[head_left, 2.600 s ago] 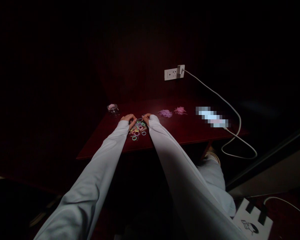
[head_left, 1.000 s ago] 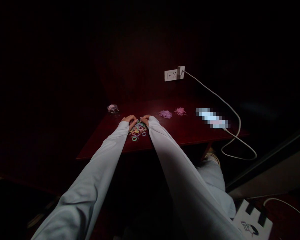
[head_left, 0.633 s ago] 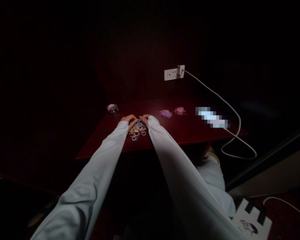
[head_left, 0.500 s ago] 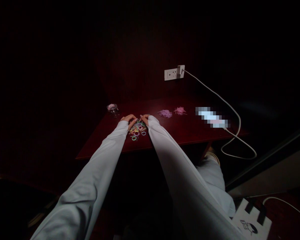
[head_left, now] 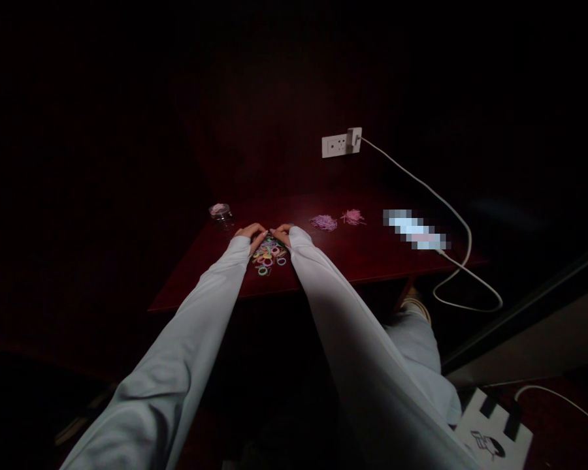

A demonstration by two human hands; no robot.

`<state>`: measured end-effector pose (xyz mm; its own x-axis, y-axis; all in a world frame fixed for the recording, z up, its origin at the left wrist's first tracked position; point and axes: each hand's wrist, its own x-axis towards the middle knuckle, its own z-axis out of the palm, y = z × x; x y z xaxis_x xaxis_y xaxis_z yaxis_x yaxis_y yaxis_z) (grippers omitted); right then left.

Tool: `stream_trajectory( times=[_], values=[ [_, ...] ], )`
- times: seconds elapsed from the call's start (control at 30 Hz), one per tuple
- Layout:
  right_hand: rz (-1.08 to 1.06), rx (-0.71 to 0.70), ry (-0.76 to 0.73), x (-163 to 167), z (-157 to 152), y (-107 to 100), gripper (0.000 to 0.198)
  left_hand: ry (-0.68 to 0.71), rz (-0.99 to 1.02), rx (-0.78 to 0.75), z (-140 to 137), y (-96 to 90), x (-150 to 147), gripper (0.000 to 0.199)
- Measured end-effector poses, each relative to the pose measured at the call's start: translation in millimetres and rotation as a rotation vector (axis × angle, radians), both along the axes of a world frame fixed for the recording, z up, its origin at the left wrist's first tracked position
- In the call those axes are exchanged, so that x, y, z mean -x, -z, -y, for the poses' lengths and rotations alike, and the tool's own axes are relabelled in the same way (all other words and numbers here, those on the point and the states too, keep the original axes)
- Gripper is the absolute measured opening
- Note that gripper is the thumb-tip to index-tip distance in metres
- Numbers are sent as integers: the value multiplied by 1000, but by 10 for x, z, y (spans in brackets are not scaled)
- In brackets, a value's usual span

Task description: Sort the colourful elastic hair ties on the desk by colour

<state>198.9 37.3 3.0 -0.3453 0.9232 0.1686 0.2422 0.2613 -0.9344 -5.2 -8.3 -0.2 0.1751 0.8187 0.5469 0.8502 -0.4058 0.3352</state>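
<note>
A mixed pile of small colourful hair ties [head_left: 268,256] lies near the front of a dark red table [head_left: 200,281]. My left hand [head_left: 252,232] is at the pile's far left side, its fingers bent and closed toward the thumb. My right hand [head_left: 281,233] is at the far right side, also with curled fingers. The fingertips of both hands nearly meet over the back of the pile. Anything pinched between them is too small and dark to make out. Several loose rings show toward the table's front edge.
Right of my hands lie a purple heap of thin bands [head_left: 324,222] and a pink heap [head_left: 353,217]. A clear jar [head_left: 221,214] with something pink stands back left. A blurred bright device [head_left: 415,230] has a white cable [head_left: 436,194] running to a wall socket [head_left: 334,145].
My right fingertips have shifted slightly left, closer to my left hand. The pile, the two heaps and the jar look the same.
</note>
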Motion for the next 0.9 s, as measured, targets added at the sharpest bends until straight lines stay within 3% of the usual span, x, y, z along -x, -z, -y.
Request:
stream_trajectory(
  times=[0.9],
  values=[
    [-84, -7, 31, 3, -6, 42, 52, -7, 32, 23, 10, 8, -22, 31]
  ],
)
